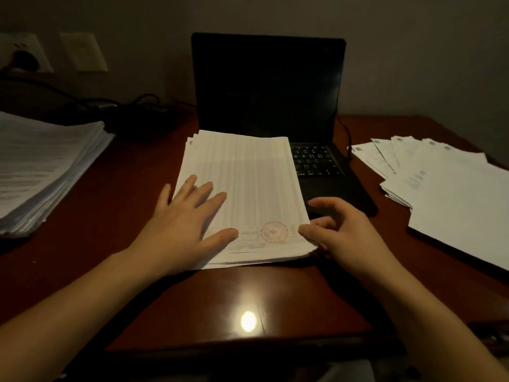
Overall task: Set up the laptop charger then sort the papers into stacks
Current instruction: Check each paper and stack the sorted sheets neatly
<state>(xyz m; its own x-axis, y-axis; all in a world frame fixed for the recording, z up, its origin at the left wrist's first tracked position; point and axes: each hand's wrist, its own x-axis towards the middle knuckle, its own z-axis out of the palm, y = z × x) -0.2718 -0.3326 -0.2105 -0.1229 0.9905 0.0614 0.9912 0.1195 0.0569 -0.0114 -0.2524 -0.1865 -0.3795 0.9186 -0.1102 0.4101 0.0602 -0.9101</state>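
left hand [181, 224]: flat, palm down, fingers spread, pressing on the near-left part of the centre stack [248, 175].
right hand [347, 230]: at the stack's near-right corner, fingers loosely curled, thumb tip touching the corner edge. Couldn't tell if it actually pinched a sheet.
centre stack: printed sheets, edges a bit uneven, mid-desk in front of the person. Far end lay over the left side of the laptop's base. Top sheet had ruled table lines and a round red stamp [274, 232] near the right hand.
laptop [267, 86]: black, lid open, screen dark, at the back middle of the desk [110, 202]. Only the right part of the keyboard [314, 161] was visible beside the stack.
charger cable [129, 104]: black tangle on the desk at back left, just left of the laptop. Too dark to make out a power brick.
black plug [23, 57]: seated in the wall outlet [41, 51] at far left.
thin lead [349, 142]: ran down by the laptop's right edge. Port connection not discernible.
left pile [41, 166]: thick stack of printed pages, well apart from the centre stack.
right sheets [440, 183]: white pages fanned and overlapping on the desk's right side, near the laptop.
desk: reddish-brown wood, with a bright light glare [248, 321] near the front edge.
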